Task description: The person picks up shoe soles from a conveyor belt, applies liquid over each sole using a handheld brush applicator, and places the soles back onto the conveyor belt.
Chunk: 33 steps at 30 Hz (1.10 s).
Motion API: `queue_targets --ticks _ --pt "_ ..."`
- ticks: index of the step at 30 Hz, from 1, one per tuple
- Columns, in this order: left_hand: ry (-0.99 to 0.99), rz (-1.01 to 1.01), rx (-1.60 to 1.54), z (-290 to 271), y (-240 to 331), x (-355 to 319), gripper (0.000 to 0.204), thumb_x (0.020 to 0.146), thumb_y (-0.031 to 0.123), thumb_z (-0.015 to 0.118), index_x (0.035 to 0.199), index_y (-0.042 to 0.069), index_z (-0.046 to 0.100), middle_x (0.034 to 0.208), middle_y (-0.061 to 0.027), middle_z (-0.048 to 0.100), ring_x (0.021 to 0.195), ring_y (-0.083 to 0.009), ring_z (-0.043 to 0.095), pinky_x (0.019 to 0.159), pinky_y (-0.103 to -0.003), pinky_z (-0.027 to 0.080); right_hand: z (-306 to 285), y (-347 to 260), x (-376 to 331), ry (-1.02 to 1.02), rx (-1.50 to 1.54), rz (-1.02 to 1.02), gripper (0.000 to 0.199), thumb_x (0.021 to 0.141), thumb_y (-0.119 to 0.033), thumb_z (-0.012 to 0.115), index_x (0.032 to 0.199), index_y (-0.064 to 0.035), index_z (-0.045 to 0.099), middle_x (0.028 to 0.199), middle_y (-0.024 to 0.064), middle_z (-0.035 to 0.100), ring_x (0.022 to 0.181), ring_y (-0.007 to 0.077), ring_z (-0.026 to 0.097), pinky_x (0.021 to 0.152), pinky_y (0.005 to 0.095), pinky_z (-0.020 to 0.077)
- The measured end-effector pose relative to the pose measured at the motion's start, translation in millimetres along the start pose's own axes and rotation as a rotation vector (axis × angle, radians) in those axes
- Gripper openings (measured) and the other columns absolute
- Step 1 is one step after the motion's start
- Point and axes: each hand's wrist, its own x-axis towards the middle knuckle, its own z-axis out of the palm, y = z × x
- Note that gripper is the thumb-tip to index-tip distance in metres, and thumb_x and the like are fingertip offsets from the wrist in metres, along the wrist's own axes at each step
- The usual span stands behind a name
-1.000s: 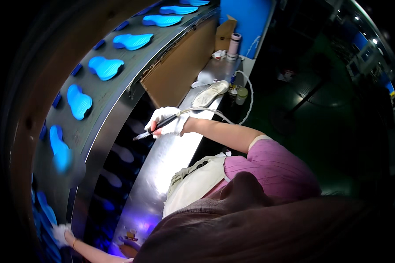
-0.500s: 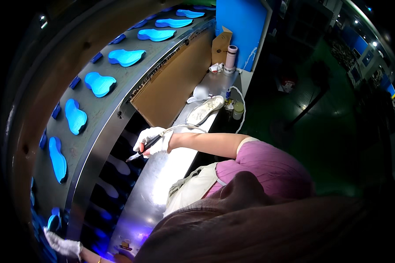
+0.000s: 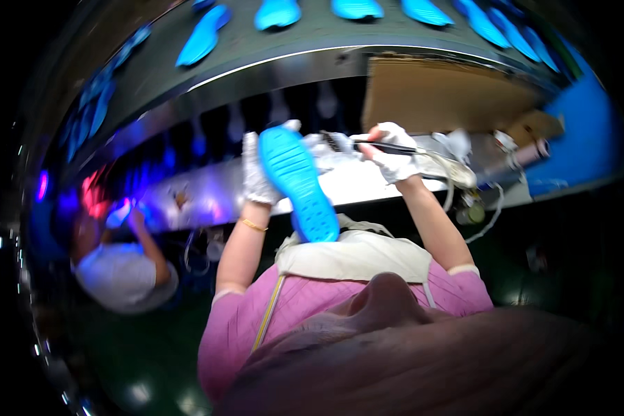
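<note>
In my white-gloved left hand (image 3: 254,170) is a bright blue shoe sole (image 3: 297,182). Its ribbed, dotted underside faces up and it slants across the front of my apron. My right hand (image 3: 397,158), gloved with bare fingertips, grips a slim black pen-shaped tool (image 3: 390,148) that points left toward the sole. A gap separates the two. The tool's tip is blurred against a dark bristly patch, so its shape is unclear. A pale cable (image 3: 450,194) runs near my right wrist.
Beyond the metal bench (image 3: 218,182), a conveyor belt (image 3: 315,31) carries several blue soles (image 3: 279,12). Cardboard (image 3: 444,93) leans at the right, near a pink bottle (image 3: 532,154) and a small jar (image 3: 471,212). Another person (image 3: 121,277) works at the far left.
The view has swung round to the left. My left hand, earlier out over the belt beside a sole, now holds one before me. My right hand keeps the black tool.
</note>
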Motion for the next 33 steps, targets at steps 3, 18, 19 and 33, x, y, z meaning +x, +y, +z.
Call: queue_targets --ticks 3,18,19,33 --pt "0.132 0.023 -0.155 -5 -11 2 0.084 0.080 0.071 0.044 0.130 0.003 0.044 0.125 -0.0151 0.053 0.112 -0.0348 0.053 0.098 -0.055 0.040 26 -17 -3 -0.048 0.042 0.010 0.014 0.079 0.001 0.067 0.085 -0.0036 0.055 0.076 0.0075 0.064 0.070 0.0120 0.062 0.064 0.0244 0.0505" --pt "0.222 0.243 0.022 -6 -24 -1 0.093 0.077 0.078 0.037 0.129 0.001 0.043 0.122 -0.0184 0.052 0.110 -0.0303 0.054 0.096 -0.043 0.044 94 0 7 -0.156 0.122 -0.095 0.018 0.077 0.010 0.063 0.086 -0.0024 0.052 0.080 0.0074 0.061 0.072 0.0128 0.063 0.069 0.0259 0.0521" --pt "0.164 0.158 0.012 -24 -21 -4 0.093 0.077 0.077 0.039 0.129 0.000 0.042 0.123 -0.0185 0.052 0.110 -0.0309 0.054 0.097 -0.043 0.043 91 0 11 -0.172 0.093 -0.091 0.017 0.077 0.009 0.063 0.085 -0.0025 0.052 0.080 0.0069 0.061 0.072 0.0127 0.063 0.068 0.0255 0.0520" --pt "0.144 0.014 -0.046 -14 1 -29 0.094 0.078 0.077 0.036 0.130 -0.002 0.042 0.125 -0.0222 0.051 0.109 -0.0368 0.054 0.096 -0.048 0.044 96 10 -39 -0.289 -0.102 -0.017 0.015 0.074 0.003 0.069 0.082 -0.0041 0.059 0.078 0.0078 0.062 0.070 0.0142 0.062 0.065 0.0253 0.0499"
